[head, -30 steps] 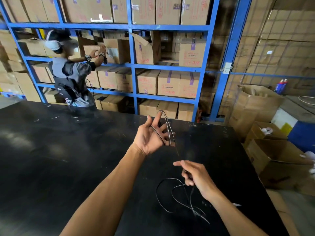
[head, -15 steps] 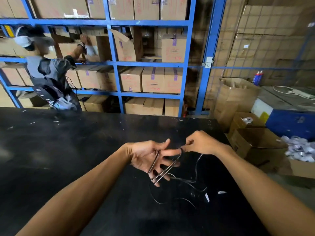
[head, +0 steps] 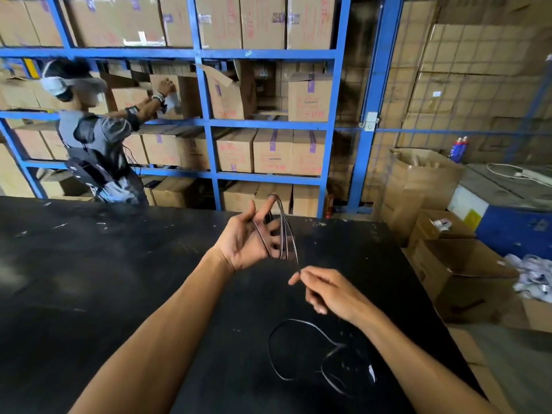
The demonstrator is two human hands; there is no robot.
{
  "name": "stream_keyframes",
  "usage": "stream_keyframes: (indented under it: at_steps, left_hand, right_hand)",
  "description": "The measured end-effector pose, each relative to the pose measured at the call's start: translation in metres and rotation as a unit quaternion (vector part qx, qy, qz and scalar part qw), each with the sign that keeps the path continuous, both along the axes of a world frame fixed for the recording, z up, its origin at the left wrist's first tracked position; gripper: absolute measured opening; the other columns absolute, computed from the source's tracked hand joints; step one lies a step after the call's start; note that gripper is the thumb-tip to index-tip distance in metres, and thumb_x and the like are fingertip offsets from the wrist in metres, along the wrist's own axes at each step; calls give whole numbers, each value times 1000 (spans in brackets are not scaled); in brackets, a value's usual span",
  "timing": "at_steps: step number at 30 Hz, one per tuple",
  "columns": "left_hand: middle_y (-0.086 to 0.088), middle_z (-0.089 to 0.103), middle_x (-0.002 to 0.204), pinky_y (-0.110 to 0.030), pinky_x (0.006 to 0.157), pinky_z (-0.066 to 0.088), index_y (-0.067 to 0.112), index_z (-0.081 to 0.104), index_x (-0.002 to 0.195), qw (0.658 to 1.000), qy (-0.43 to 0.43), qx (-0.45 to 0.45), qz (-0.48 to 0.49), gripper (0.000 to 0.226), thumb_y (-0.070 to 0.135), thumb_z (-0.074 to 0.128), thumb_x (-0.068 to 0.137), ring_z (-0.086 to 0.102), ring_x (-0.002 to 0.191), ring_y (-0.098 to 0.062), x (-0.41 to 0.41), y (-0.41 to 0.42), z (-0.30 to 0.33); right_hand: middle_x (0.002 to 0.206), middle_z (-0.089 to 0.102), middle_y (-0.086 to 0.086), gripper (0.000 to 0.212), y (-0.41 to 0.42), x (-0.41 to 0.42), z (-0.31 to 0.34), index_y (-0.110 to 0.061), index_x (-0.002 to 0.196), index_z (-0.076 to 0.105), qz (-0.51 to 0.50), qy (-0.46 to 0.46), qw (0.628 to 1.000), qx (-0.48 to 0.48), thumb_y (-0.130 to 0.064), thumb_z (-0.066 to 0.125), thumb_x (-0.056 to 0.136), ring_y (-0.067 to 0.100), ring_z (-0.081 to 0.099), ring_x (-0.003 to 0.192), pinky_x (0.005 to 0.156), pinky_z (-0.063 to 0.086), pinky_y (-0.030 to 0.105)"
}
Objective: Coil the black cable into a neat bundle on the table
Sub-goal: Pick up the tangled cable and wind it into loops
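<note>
At upper left, a person at the blue metal shelving (head: pixel 206 124) stands well clear. At centre, the left hand (head: pixel 251 240) is spread, the thin black cable (head: pixel 285 234) looped over its fingers. It looks light, limp and springy; best pinched near the coil. The right hand (head: pixel 325 289) pinches the strand. Slack lies on the black desk (head: pixel 104 279) at lower right, apt to tangle.
</note>
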State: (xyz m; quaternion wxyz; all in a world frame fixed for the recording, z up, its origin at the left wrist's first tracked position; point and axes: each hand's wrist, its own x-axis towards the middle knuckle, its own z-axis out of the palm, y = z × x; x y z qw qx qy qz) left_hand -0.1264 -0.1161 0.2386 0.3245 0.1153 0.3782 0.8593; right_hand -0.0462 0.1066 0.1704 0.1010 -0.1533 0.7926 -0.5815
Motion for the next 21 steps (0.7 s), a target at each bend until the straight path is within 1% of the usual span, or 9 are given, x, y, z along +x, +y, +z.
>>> stream_keyframes:
  at_steps: [2,5,7,9,11,13,18,20,21]
  left_hand:
    - [-17,39,152,-80,101,28,41,60,135,997,32,58,-25,48,57,35,97,19,144,-55,-2,5,14]
    - [-19,17,164,-81,107,5,47,41,147,989,58,94,-98,50,58,27,101,9,146,-58,-4,7,25]
    - [-17,6,167,-79,107,-3,48,28,152,979,78,89,-167,53,61,22,101,-1,146,-58,1,8,27]
    - [-15,3,168,-80,106,-8,47,24,153,967,87,47,-237,56,63,18,100,-6,145,-58,7,8,22]
    - [-13,6,168,-80,106,-4,46,20,154,952,76,-17,-296,57,64,17,99,-2,146,-58,14,7,14]
    - [-12,16,166,-78,108,8,45,23,154,933,78,-116,-330,59,65,15,99,7,145,-59,17,6,0]
    - [-5,34,157,-74,110,18,40,51,140,883,44,-305,-355,60,70,26,95,29,142,-49,15,10,-33]
    - [-2,44,137,-65,107,25,39,56,132,888,45,-328,-320,57,73,38,90,42,123,-35,10,9,-41]
    - [-3,41,132,-61,104,28,38,55,132,902,30,-324,-283,58,74,43,88,41,114,-31,7,7,-44]
  right_hand:
    - [60,46,0,38,-8,4,-19,-13,106,73,9,-25,1000,2,-36,44,108,10,38,49,52,35,23]
    - [59,35,-4,54,-8,0,-35,-9,94,76,-13,-65,997,27,-53,47,103,8,34,51,52,34,22]
    - [57,40,-4,61,-5,-8,-34,-14,83,77,-45,-43,994,87,-67,49,95,10,39,51,55,36,27]
    - [53,46,1,62,4,-24,-25,-16,71,75,-89,8,981,171,-71,53,90,12,45,48,54,36,24]
    - [54,56,7,55,18,-42,-6,-18,68,73,-111,35,963,243,-68,61,87,13,53,50,54,39,24]
    - [66,68,4,46,31,-60,18,-21,72,73,-84,42,948,304,-66,69,82,14,62,62,63,46,33]
    - [76,71,-9,32,35,-74,77,-26,78,77,11,100,892,440,-57,72,86,8,67,75,69,51,30]
    - [72,71,-5,32,28,-73,89,-26,75,77,10,122,894,431,-51,67,92,11,67,70,67,51,32]
    - [71,71,-3,32,25,-71,91,-26,75,78,6,133,899,418,-48,65,94,15,66,69,65,50,33]
